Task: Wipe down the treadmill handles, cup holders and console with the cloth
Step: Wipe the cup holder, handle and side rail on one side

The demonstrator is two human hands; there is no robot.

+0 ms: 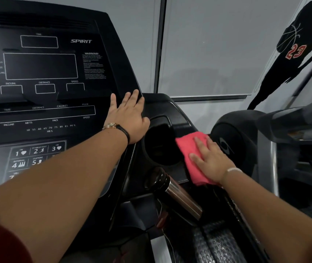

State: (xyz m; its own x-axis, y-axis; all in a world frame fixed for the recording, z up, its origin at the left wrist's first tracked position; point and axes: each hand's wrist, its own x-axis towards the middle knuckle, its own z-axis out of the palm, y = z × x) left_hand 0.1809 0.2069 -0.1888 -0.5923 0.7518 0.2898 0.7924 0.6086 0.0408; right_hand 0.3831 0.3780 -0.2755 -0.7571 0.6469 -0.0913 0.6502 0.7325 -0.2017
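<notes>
Right hand [211, 161]: grip spread flat, fingers extended, palm pressing the pink cloth [191, 158] onto the black ledge just right of the cup holder [159, 141]. Left hand [129, 118]: grip spread, palm flat on the console [43, 82] at its right edge, nothing held. Metal handle [179, 194] lies below the cup holder, untouched by either hand.

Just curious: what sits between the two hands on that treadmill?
In the head view, an empty cup holder lies between the left hand and the right hand pressing the pink cloth.
</notes>
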